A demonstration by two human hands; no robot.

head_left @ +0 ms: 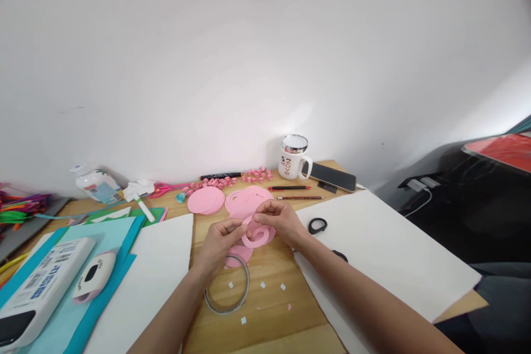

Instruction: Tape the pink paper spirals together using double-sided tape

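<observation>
Above the wooden table (274, 310), both my hands pinch a pink paper spiral strip (257, 235) that curls down between them. My left hand (222, 243) grips its left end with closed fingers. My right hand (277, 218) has its fingers pressed together on the upper part of the strip. Behind the hands lie stacks of pink paper circles (206, 200) and cut pink spirals (244, 199). Under my left wrist lies a roll of clear tape (228, 293), with small white tape squares (263, 285) scattered beside it.
A white mug (293, 157), a phone (334, 177), pencils (301, 197) and small pink paper roses (257, 175) line the back edge. White sheets (373, 243) lie right and left, scissors (317, 225) on the right. Blue paper (103, 238), a box and a punch (92, 275) are left.
</observation>
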